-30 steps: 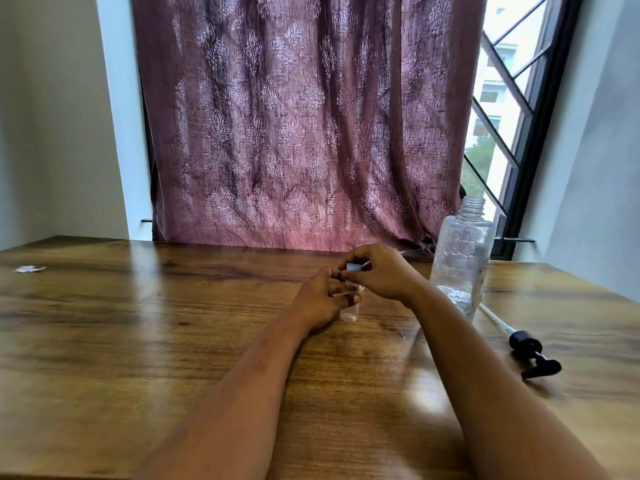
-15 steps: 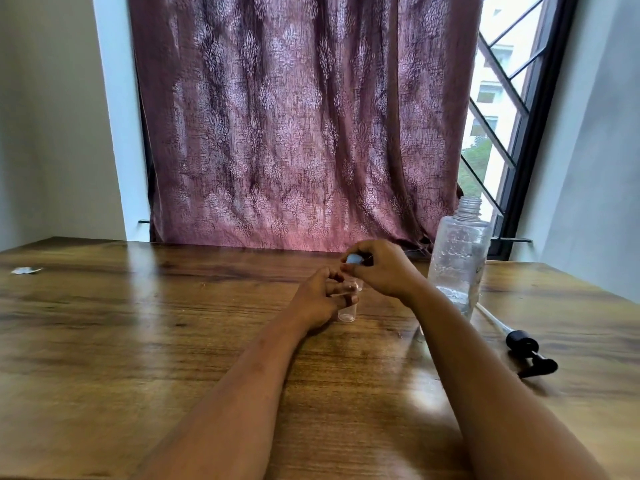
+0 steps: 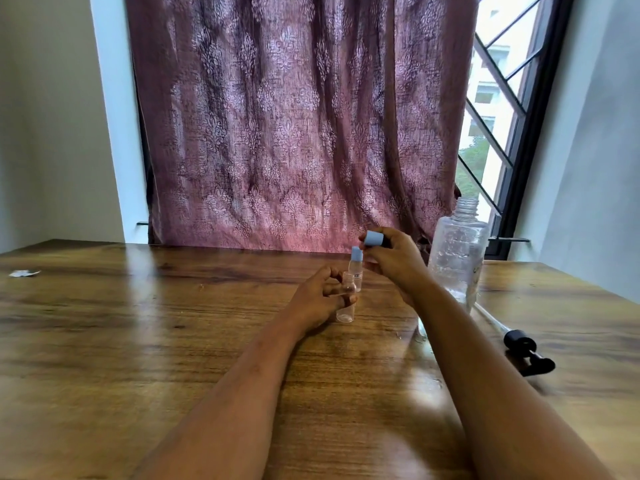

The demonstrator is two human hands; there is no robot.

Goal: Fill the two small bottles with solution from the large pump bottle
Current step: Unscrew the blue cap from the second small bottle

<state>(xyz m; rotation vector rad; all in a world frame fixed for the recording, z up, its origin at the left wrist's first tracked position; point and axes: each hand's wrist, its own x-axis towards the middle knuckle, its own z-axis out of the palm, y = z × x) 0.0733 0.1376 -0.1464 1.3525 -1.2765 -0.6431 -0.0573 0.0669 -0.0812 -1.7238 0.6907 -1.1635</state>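
Observation:
A small clear bottle (image 3: 346,308) stands uncapped on the wooden table, and my left hand (image 3: 320,299) grips it around the middle. Just behind it stands a second small bottle (image 3: 356,268) with a blue cap on. My right hand (image 3: 391,258) is raised above them and pinches a loose blue cap (image 3: 374,238) at its fingertips. To the right, the large clear bottle (image 3: 457,254) stands open, with a little liquid at the bottom. Its black pump head with the dip tube (image 3: 523,348) lies on the table to the right.
The wooden table (image 3: 173,341) stretches wide to the left, where a small scrap of paper (image 3: 22,273) lies near the far edge. A patterned curtain (image 3: 294,133) and a barred window (image 3: 495,116) stand behind the table.
My right hand has lifted the blue cap off the small bottle and risen up and right. The second small bottle behind has come into view. My left hand stays on the bottle.

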